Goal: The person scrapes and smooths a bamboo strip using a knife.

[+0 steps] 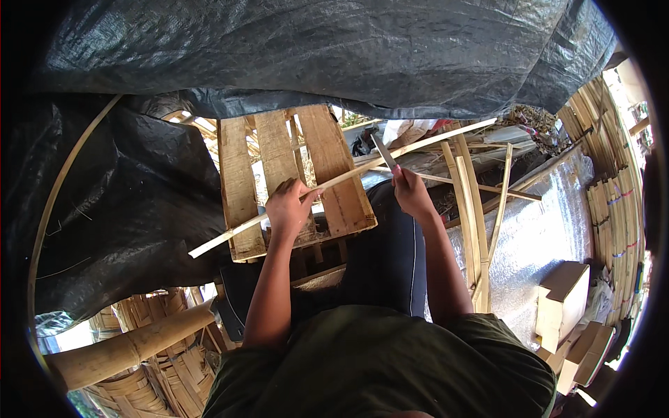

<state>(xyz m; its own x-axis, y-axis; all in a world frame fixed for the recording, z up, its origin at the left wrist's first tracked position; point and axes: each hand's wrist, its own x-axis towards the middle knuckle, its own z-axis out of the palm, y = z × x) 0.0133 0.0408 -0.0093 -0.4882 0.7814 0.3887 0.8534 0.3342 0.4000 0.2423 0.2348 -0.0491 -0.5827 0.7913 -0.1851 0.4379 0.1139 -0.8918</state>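
Note:
My left hand (288,207) is closed around a long pale bamboo strip (355,172), which slants from lower left to upper right across a wooden slatted crate (322,150). The strip's near end juts out past the crate's left side. In my right hand (412,194) is a knife (383,151), its blade pointing up and to the left. The blade lies close by the strip, just right of the crate; I cannot tell whether the two touch. My fingers hide most of the knife's handle.
Several bamboo strips (465,202) lean at my right beside silvery sheeting (533,230). Cardboard boxes (563,299) stand at lower right, near bundled strips (613,223). Dark tarpaulin (313,56) hangs ahead and at left (139,202). A thick bamboo pole (132,348) crosses the lower left.

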